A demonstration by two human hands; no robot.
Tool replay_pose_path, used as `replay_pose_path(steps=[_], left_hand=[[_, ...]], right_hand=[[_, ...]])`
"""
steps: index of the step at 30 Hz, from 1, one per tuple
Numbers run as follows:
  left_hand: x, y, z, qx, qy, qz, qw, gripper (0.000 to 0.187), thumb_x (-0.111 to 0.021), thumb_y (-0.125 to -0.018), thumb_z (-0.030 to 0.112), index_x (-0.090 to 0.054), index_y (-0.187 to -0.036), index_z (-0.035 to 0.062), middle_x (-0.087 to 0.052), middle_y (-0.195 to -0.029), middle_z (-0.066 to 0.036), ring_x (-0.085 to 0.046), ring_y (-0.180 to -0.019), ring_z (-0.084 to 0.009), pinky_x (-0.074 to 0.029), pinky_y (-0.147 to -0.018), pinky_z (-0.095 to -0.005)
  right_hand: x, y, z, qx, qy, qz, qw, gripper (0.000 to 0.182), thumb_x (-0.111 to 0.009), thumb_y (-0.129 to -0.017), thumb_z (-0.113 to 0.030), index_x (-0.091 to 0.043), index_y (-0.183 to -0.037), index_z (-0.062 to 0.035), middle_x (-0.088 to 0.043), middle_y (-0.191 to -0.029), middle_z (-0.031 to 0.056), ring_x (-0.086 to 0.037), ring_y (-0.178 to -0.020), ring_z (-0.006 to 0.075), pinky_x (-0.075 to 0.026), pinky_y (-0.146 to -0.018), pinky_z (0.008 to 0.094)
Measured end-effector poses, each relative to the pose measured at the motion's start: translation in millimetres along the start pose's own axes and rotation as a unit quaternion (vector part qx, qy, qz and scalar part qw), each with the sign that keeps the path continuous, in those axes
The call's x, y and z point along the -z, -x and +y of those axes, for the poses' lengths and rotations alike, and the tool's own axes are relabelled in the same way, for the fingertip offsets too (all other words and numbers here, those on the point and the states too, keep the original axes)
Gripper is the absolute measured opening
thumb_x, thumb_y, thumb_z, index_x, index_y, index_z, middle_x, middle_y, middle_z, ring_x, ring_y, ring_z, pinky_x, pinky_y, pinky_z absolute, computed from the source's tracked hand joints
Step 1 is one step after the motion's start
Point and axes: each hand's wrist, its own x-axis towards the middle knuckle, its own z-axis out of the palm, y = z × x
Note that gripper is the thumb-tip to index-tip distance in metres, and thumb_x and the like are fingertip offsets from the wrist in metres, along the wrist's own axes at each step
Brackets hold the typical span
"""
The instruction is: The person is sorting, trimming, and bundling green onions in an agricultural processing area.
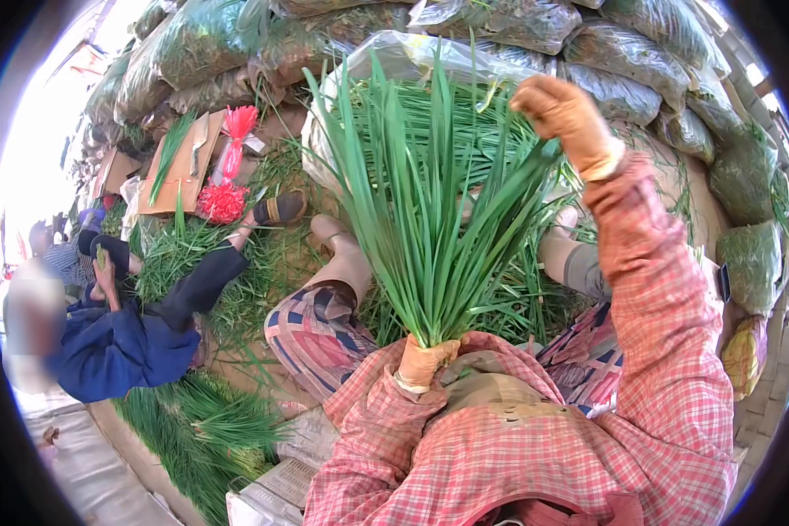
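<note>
A fanned bunch of long green leaves (434,219) stands upright in front of my body. My left hand (427,361), in a tan glove, is wrapped round its base. Raised at the right, level with the leaf tips, my right hand (557,114) has its gloved fingers curled and pressed together; what they hold, if anything, is too small to name. Behind the bunch lies a pile of similar leaves (386,110) on a clear plastic sheet (316,145).
Stuffed plastic bags (193,53) are stacked along the back. At the left sits a person in blue (131,351), near cardboard (180,167) and red ties (222,202). More bundled leaves (202,430) lie at lower left. Loose leaves cover the ground between my legs.
</note>
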Motion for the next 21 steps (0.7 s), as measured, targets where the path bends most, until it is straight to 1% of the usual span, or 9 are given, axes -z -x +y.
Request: replay_pose_path(steps=[3, 4, 7, 9, 11, 14, 17, 18, 21], left_hand=[[3.4, -3.1, -3.5, -0.003, 0.012, -0.012, 1.000, 0.032, -0.063, -0.067, -0.003, -0.055, -0.098, -0.0005, -0.061, -0.080, -0.012, -0.051, -0.054, -0.0119, -0.040, -0.045, -0.0217], [5.1, -5.0, -7.7, -0.003, 0.016, -0.003, 1.000, 0.032, -0.063, -0.067, -0.003, -0.055, -0.098, -0.0004, -0.060, -0.079, -0.010, -0.051, -0.054, -0.0116, -0.039, -0.044, -0.0214], [8.0, -4.9, -8.0, -0.004, 0.012, -0.002, 1.000, 0.026, -0.067, -0.069, 0.001, -0.060, -0.094, 0.0008, -0.061, -0.072, -0.006, -0.050, -0.051, -0.0081, -0.037, -0.043, -0.0191], [3.4, -5.1, -2.9, -0.007, 0.009, -0.001, 1.000, 0.023, -0.064, -0.070, -0.001, -0.060, -0.092, 0.0008, -0.058, -0.068, -0.004, -0.048, -0.049, -0.0080, -0.036, -0.042, -0.0192], [0.3, -3.5, -0.5, -0.002, -0.001, 0.011, 1.000, 0.023, -0.063, -0.070, -0.001, -0.060, -0.092, 0.0009, -0.059, -0.068, -0.004, -0.048, -0.048, -0.0081, -0.036, -0.042, -0.0192], [2.9, -2.1, -1.2, -0.011, 0.013, -0.007, 1.000, 0.026, -0.061, -0.070, -0.002, -0.058, -0.095, 0.0000, -0.059, -0.072, -0.006, -0.048, -0.050, -0.0087, -0.036, -0.043, -0.0194], [-0.3, -1.7, 6.6, 0.004, 0.041, -0.045, 0.998, 0.030, -0.065, -0.070, 0.002, -0.055, -0.098, -0.0011, -0.059, -0.076, -0.009, -0.049, -0.053, -0.0098, -0.037, -0.044, -0.0202], [0.5, -2.0, 5.8, 0.010, 0.068, -0.057, 0.996, 0.032, -0.065, -0.069, 0.004, -0.054, -0.098, -0.0015, -0.058, -0.075, -0.009, -0.049, -0.052, -0.0113, -0.037, -0.043, -0.0215], [9.7, -0.8, -2.7, 0.022, 0.135, -0.105, 0.985, 0.036, -0.068, -0.067, 0.009, -0.052, -0.097, -0.0025, -0.056, -0.072, -0.009, -0.048, -0.051, -0.0144, -0.037, -0.043, -0.0246]], right_hand=[[5.6, 6.1, -45.9, 0.069, 0.014, -0.032, 0.997, 0.014, -0.055, -0.085, -0.018, -0.063, -0.086, -0.0063, -0.061, -0.084, -0.0050, -0.042, -0.064, 0.0001, -0.033, -0.052, 0.0167], [-2.2, 10.4, -62.8, 0.087, 0.048, -0.046, 0.994, 0.015, -0.056, -0.084, -0.017, -0.063, -0.089, -0.0041, -0.063, -0.085, 0.0000, -0.049, -0.068, 0.0037, -0.039, -0.057, 0.0191], [-42.3, 3.8, -53.6, 0.117, 0.152, -0.135, 0.972, 0.023, -0.060, -0.080, -0.022, -0.063, -0.092, -0.0022, -0.064, -0.083, 0.0080, -0.056, -0.075, 0.0127, -0.045, -0.067, 0.0254], [-69.4, 2.9, -35.4, 0.067, 0.271, -0.168, 0.946, 0.029, -0.063, -0.078, -0.026, -0.062, -0.094, -0.0021, -0.063, -0.081, 0.0089, -0.057, -0.077, 0.0143, -0.045, -0.073, 0.0280], [-92.8, 5.7, -19.0, 0.003, 0.245, -0.209, 0.947, 0.033, -0.065, -0.075, -0.031, -0.063, -0.090, -0.0017, -0.062, -0.076, 0.0099, -0.056, -0.073, 0.0128, -0.045, -0.069, 0.0287], [-108.0, 15.0, -18.3, -0.130, 0.096, -0.224, 0.961, 0.029, -0.066, -0.075, -0.027, -0.062, -0.082, 0.0006, -0.058, -0.067, 0.0070, -0.053, -0.066, 0.0122, -0.044, -0.064, 0.0303], [-113.1, 27.0, -10.1, -0.049, 0.133, -0.161, 0.977, 0.025, -0.065, -0.076, -0.024, -0.061, -0.082, -0.0001, -0.059, -0.069, 0.0059, -0.053, -0.068, 0.0113, -0.044, -0.064, 0.0289], [-114.9, 31.6, 2.7, 0.173, 0.280, -0.061, 0.942, 0.022, -0.063, -0.079, -0.022, -0.061, -0.083, -0.0005, -0.060, -0.071, 0.0023, -0.052, -0.069, 0.0113, -0.043, -0.066, 0.0265], [-91.7, 5.5, 10.6, 0.228, 0.150, 0.155, 0.949, 0.019, -0.061, -0.078, -0.020, -0.060, -0.086, -0.0022, -0.060, -0.074, 0.0066, -0.053, -0.066, 0.0168, -0.043, -0.063, 0.0289]])
